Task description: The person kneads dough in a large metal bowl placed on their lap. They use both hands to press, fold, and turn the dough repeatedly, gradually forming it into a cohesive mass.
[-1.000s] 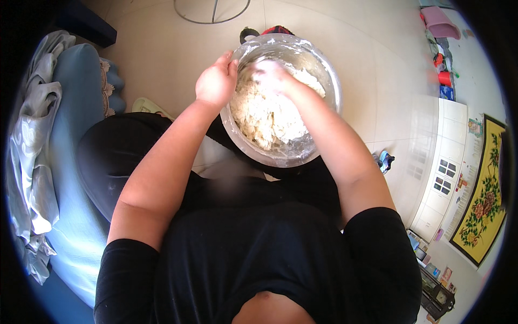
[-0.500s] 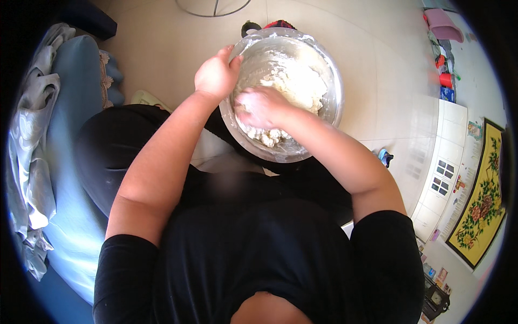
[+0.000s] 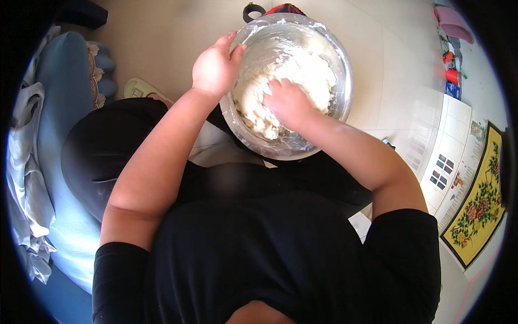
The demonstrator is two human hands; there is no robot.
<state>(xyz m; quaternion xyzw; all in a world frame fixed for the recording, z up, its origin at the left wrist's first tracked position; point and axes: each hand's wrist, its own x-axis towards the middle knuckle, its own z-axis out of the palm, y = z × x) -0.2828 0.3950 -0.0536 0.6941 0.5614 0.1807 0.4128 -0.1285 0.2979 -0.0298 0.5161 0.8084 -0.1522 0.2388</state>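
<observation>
Dough (image 3: 291, 81) under right hand (image 3: 288, 102), bowl (image 3: 345, 81) left-gripped

Right hand (image 3: 288, 102) fingertips buried in dough (image 3: 280, 86); bowl (image 3: 345, 81) base hidden behind lap. Red-and-black object (image 3: 272, 8) cut off at top edge. Items by far wall (image 3: 450, 65) too small to identify.

- the metal bowl (image 3: 340, 65) rests on the lap; its rim walls in the dough (image 3: 291, 81) on every side, so the only way in is from above.
- the left hand (image 3: 216, 67) grips the left rim, closing that side.
- the right hand (image 3: 288, 102) presses into the dough and fills the near middle.
- the bowl's far and right rim stand free, with bare tiled floor (image 3: 399, 70) beyond.
- the blue couch (image 3: 59, 135) crowds the left.
</observation>
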